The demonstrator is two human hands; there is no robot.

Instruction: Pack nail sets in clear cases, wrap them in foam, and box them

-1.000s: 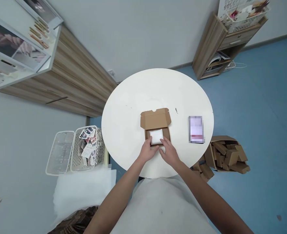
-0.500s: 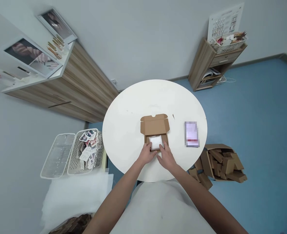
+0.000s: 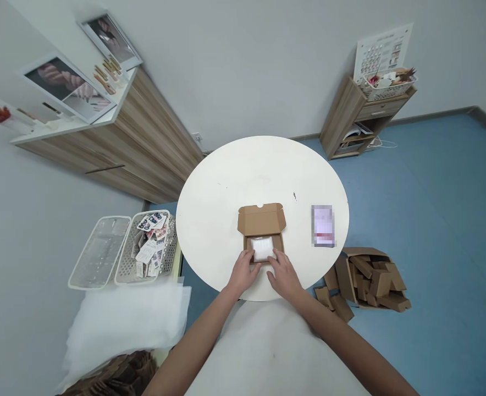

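An open brown cardboard box [image 3: 261, 221] sits near the front of the round white table, its lid standing up at the back. In it lies a small white wrapped packet [image 3: 263, 249]. My left hand [image 3: 243, 271] rests at the box's front left, fingers reaching over the rim beside the packet and thumb apart. On the front right, my right hand [image 3: 284, 273] has its fingertips by the packet's right edge, its thumb spread away too. Both hands look open. Whether the fingertips press on the packet or only on the box is too small to tell.
On the white table [image 3: 263, 165] a blurred purple flat item [image 3: 323, 226] lies to the right. A carton of folded boxes [image 3: 375, 280] stands on the floor at right. At left are a white basket of cards [image 3: 166, 247] and white wrapping sheets [image 3: 131, 313].
The fingers have eased slightly apart around the packet, which stays in the box. The camera view has shifted a little.
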